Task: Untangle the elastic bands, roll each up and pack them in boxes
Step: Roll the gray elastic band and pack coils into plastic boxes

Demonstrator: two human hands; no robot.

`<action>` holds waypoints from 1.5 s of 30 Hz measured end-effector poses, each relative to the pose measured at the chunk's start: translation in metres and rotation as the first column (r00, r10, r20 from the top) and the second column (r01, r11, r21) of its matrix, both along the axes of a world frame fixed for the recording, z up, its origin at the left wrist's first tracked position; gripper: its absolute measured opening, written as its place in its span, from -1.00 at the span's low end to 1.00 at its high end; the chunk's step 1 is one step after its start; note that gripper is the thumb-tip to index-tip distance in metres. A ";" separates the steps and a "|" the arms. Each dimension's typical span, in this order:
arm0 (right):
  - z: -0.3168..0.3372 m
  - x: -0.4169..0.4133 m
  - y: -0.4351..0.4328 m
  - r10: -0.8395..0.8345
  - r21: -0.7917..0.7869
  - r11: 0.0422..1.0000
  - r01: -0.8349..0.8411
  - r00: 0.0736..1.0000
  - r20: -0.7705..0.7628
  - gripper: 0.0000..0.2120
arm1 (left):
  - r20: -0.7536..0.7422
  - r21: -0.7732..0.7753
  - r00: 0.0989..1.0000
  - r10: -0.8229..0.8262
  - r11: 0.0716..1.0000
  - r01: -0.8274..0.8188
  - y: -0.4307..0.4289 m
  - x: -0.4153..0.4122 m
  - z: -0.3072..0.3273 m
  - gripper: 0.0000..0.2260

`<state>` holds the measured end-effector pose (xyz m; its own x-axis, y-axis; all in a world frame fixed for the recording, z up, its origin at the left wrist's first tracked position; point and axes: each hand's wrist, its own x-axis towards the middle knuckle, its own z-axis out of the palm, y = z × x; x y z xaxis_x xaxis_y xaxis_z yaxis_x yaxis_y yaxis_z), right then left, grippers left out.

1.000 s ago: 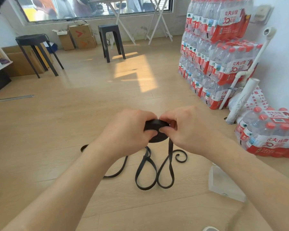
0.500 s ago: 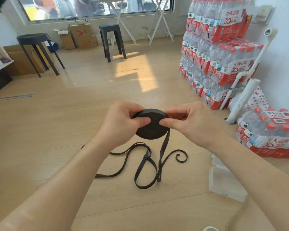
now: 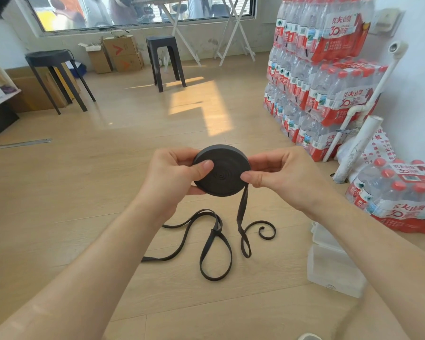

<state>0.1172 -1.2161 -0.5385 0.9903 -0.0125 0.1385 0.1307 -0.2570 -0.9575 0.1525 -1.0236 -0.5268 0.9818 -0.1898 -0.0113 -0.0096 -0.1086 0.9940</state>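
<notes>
A flat black roll of elastic band (image 3: 225,179) is held up between both hands, its spiral face turned toward me. My left hand (image 3: 173,173) pinches its left side, thumb on the face. My right hand (image 3: 277,174) pinches its right side, thumb on the face. From the roll's lower right a loose tail (image 3: 242,212) hangs down to the wooden floor, where the rest of the band (image 3: 215,251) lies in loops with a curled end. A clear plastic box (image 3: 334,268) sits on the floor at the lower right, partly behind my right forearm.
Shrink-wrapped packs of water bottles (image 3: 322,77) are stacked against the right wall, with one more pack (image 3: 400,195) on the floor nearby. White pipes (image 3: 358,148) lean there. Two black stools (image 3: 166,60) and cardboard boxes (image 3: 122,55) stand near the far window.
The roll has been lifted and turned so its flat face points at me. More of the band is wound on, and the loops on the floor have shifted and shortened.
</notes>
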 end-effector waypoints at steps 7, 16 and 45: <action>-0.003 0.001 0.002 -0.070 0.019 0.997 0.070 0.998 -0.005 -0.82 | -0.024 -0.054 0.999 0.023 0.998 -0.025 -0.003 0.002 -0.001 -0.89; -0.005 0.001 0.006 -0.044 0.102 0.994 0.047 0.998 -0.037 -0.81 | -0.092 -0.150 0.993 0.071 0.985 -0.084 -0.003 0.003 -0.002 -0.91; -0.006 0.000 -0.005 0.054 0.042 0.998 -0.055 0.998 0.013 -0.81 | 0.233 0.433 0.959 -0.158 0.900 0.043 -0.003 0.000 -0.001 -0.78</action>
<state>0.1168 -1.2212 -0.5442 0.9879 0.0353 0.1510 0.1551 -0.2083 -0.9657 0.1521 -1.0268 -0.5273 0.9369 -0.3216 0.1370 -0.2907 -0.4991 0.8163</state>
